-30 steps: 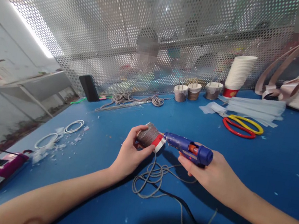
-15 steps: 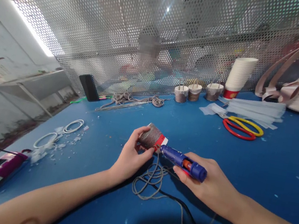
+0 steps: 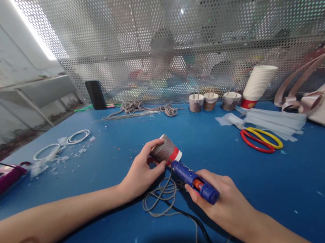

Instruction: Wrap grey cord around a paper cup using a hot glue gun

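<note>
Cup point(image 3: 165, 149), held tilted on its side above the middle of the bench point(image 3: 95, 218), with grey cord wound closely about its body and a smooth red band beside its white end. Compared with the first frame, the glue gun point(image 3: 194, 180) lies lower and slopes more steeply, its nozzle end shifted from the white end to the underside of the red band; whether it touches cannot be told. The cup is turned slightly and sits a little farther right.

The left hand point(image 3: 142, 173) is clamped on the cup, fingers over the upper side and thumb below, its forearm rising from the lower left. The right hand point(image 3: 226, 202) is closed around the gun, its forearm entering from the lower right; the grip itself is largely hidden by the fingers.

The gun has a rounded barrel of blue plastic, with an orange part showing through a side opening. Loose loops of soft grey cord point(image 3: 155, 215) lie beneath, near a smooth black cable point(image 3: 202, 227). Behind stand three small cups point(image 3: 196, 103) with pale rims and brownish sides, before a perforated metal screen point(image 3: 107, 40). At right are red-and-yellow-handled scissors point(image 3: 259, 141) and translucent strips point(image 3: 276, 120).
</note>
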